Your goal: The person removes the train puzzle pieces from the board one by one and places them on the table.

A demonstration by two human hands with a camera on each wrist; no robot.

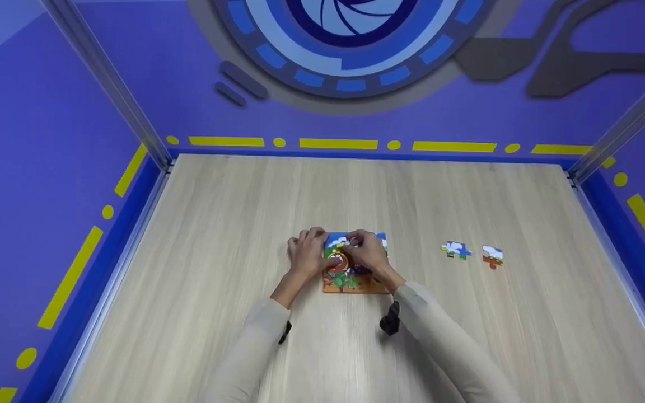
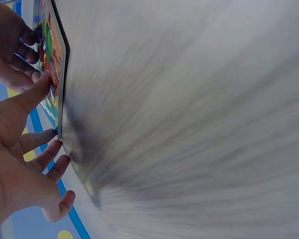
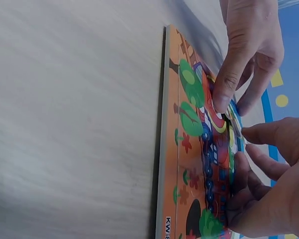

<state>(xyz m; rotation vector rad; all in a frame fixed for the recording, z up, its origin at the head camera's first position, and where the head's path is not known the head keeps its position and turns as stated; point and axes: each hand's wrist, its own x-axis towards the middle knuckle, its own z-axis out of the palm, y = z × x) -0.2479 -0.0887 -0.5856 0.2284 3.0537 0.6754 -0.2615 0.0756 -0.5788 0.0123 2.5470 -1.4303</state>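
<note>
A small picture jigsaw puzzle (image 1: 356, 286) lies flat on the table in its thin board, showing a red train, green trees and an orange ground. My left hand (image 1: 307, 253) holds it at the left side: the thumb presses on the picture while the index fingertip meets the edge, as the left wrist view shows. Across the upper middle of the picture reaches my right hand (image 1: 368, 252). Its fingertips pinch a slightly raised puzzle piece (image 3: 233, 119), close to the left thumb. Both hands cover part of the picture in the head view.
Two loose puzzle pieces lie to the right on the wooden table (image 1: 233, 212): a blue-and-white one (image 1: 457, 249) and a white-and-brown one (image 1: 492, 255). Blue panels (image 1: 356, 126) with yellow marks bound the table at the back and sides.
</note>
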